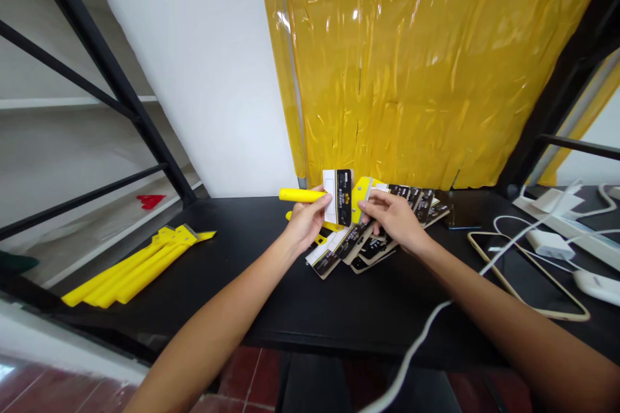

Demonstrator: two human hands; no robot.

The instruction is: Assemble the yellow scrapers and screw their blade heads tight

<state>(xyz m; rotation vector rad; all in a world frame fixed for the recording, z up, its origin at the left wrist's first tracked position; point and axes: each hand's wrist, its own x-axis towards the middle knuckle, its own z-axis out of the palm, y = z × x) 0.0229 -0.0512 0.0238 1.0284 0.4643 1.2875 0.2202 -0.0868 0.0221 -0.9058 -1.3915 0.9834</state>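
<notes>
Between the two hands I see a yellow plastic scraper (300, 195) held over the black tabletop (242, 242), its long axis running left to right: the handle points leftward past the left hand (306, 226), while the flat head, edged with a thin metal blade, lies at the right hand (394, 214), the nearer of the two to it. A black-and-white printed cardboard card (343, 203) stands across its middle, hiding that stretch from me. The left fingers are closed, thumb pressed on the card's left side; whether they also grip the handle behind, I cannot tell. The right fingers are pinched on the head by the blade. Below and beside the hands, more printed cards (328, 259) overlap; well apart to the left, similar yellow scrapers (157, 268) lie fanned together.
</notes>
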